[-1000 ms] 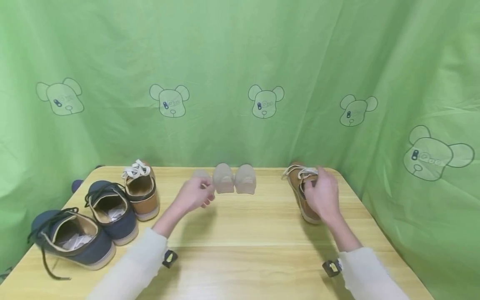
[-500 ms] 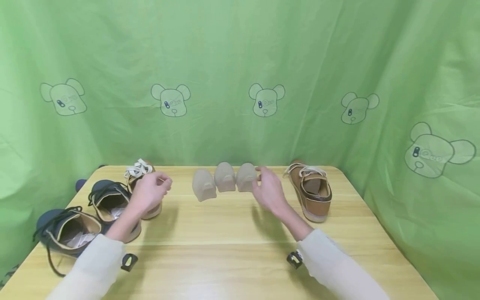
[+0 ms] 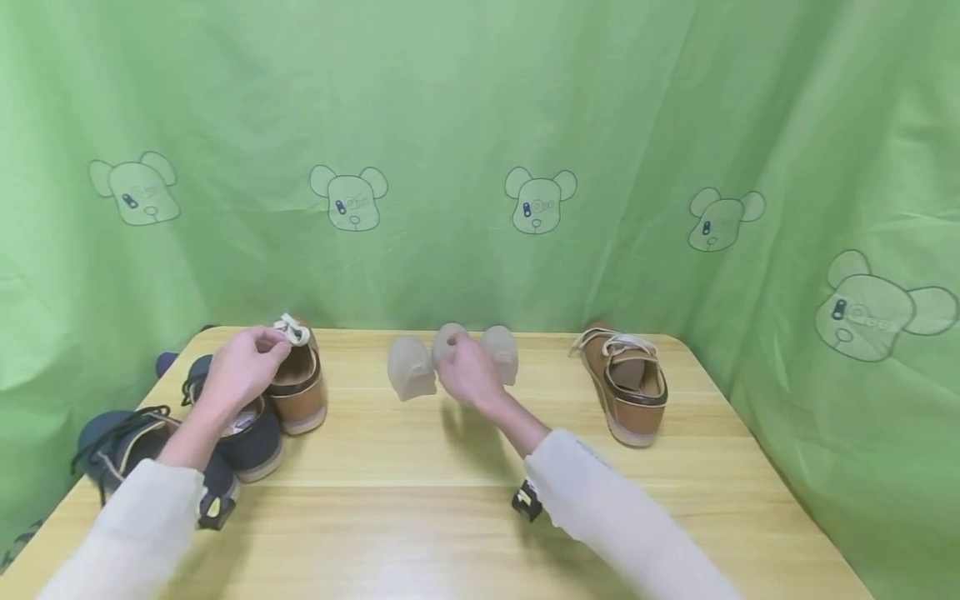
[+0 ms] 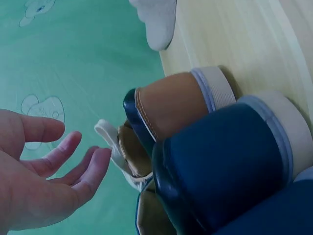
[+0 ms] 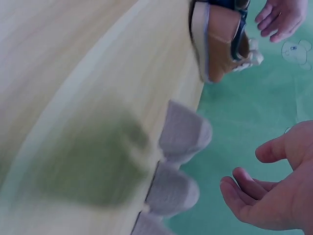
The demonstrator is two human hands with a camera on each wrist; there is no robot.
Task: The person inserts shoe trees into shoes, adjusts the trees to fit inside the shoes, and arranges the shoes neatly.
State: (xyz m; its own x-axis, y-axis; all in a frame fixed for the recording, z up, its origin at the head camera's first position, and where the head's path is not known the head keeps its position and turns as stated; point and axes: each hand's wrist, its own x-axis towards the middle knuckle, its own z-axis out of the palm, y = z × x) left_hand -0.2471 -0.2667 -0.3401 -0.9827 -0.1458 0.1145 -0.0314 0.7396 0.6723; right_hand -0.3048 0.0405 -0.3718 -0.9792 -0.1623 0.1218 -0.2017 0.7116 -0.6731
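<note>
Left hand (image 3: 243,367): raised at the left of the head view, above the shoes, nearest the brown shoe (image 3: 300,406) with white laces (image 3: 292,330). Grip released; fingers loosely bent. The left wrist view shows a gap between the fingers and this shoe.

Right hand (image 3: 468,371): positioned at the centre of the head view, in front of the middle grey insert (image 3: 442,340). Grip released; fingers loosely bent. The right wrist view shows the fingertips apart from the inserts.

Grey inserts: three units in a row near the far edge of the desk (image 3: 420,487), centre of the head view. The left insert (image 3: 410,367) sits slightly nearer the viewer; the right insert (image 3: 505,354) is partly covered by the hand.

Other items: two dark blue shoes, one (image 3: 257,446) behind the other (image 3: 103,427), stand at the left and lower left, partly covered by the left arm. A second brown shoe (image 3: 639,414) stands upright at the right, laces pale, with a brownish piece inside its collar. A green curtain (image 3: 450,125) with mouse-head prints fills the background.
</note>
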